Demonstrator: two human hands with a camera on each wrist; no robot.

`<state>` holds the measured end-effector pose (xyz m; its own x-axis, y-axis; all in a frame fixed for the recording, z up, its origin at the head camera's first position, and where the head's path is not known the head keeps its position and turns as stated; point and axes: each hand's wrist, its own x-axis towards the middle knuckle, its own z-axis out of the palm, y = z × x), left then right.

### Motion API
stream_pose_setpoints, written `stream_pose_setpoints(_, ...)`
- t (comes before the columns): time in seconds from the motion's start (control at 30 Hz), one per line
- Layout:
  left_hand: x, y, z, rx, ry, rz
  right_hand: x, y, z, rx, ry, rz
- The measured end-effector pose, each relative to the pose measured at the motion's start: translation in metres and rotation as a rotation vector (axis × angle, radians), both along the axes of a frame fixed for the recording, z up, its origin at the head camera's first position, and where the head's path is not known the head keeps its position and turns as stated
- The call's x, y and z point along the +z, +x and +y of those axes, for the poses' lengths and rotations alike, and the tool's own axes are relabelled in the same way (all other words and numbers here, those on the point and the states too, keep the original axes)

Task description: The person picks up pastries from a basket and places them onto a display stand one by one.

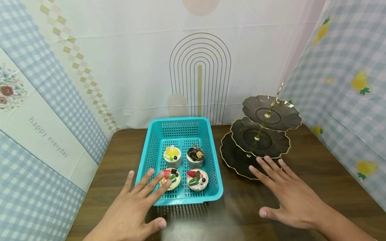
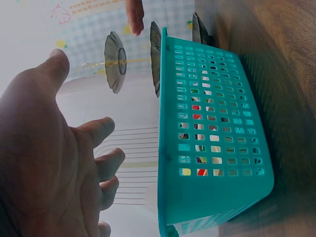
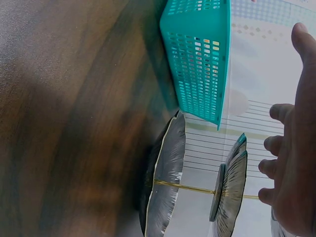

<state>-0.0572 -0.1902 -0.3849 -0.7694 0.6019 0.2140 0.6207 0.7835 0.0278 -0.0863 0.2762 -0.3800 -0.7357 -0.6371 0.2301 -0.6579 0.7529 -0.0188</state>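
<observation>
A turquoise basket (image 1: pixel 214 167) stands on the wooden table with several decorated cupcakes in it. At the back of the group are a cupcake with yellow fruit (image 1: pixel 173 156) and a chocolate-topped cupcake (image 1: pixel 195 156). Nearer lie a strawberry cupcake (image 1: pixel 197 179) and another strawberry cupcake (image 1: pixel 173 180), partly covered by fingers. My left hand (image 1: pixel 132 204) hovers with spread fingers over the basket's front left corner, holding nothing. My right hand (image 1: pixel 289 194), also spread and bare, hovers in front of a three-tier stand (image 1: pixel 256 137) with dark, gold-rimmed scalloped plates.
The brown table (image 1: pixel 241 217) meets a white curtain (image 1: pixel 135 67) with printed arches at the back. Checked cloth hangs at the left (image 1: pixel 36 160) and at the right (image 1: pixel 340 83). The stand's gold rod (image 1: pixel 275 100) rises above its top plate.
</observation>
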Motion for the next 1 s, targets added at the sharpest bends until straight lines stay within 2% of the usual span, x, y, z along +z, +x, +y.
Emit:
stream_pose_setpoints(0.23,-0.005,0.002,-0.001,-0.009,0.004,0.001,-0.001,0.0,-0.001,-0.003,-0.057,0.021)
stream_pose_setpoints(0.47,-0.013,0.006,-0.002,-0.027,-0.002,0.026,-0.001,-0.001,-0.007,-0.065,-0.116,-0.046)
stream_pose_setpoints(0.83,-0.023,0.015,-0.008,-0.021,-0.006,0.012,-0.007,-0.017,-0.026,-0.044,-0.171,-0.142)
stream_pose_setpoints(1.0,-0.031,0.02,-0.01,-0.033,-0.037,0.054,-0.008,-0.021,-0.032,-0.04,-0.174,-0.159)
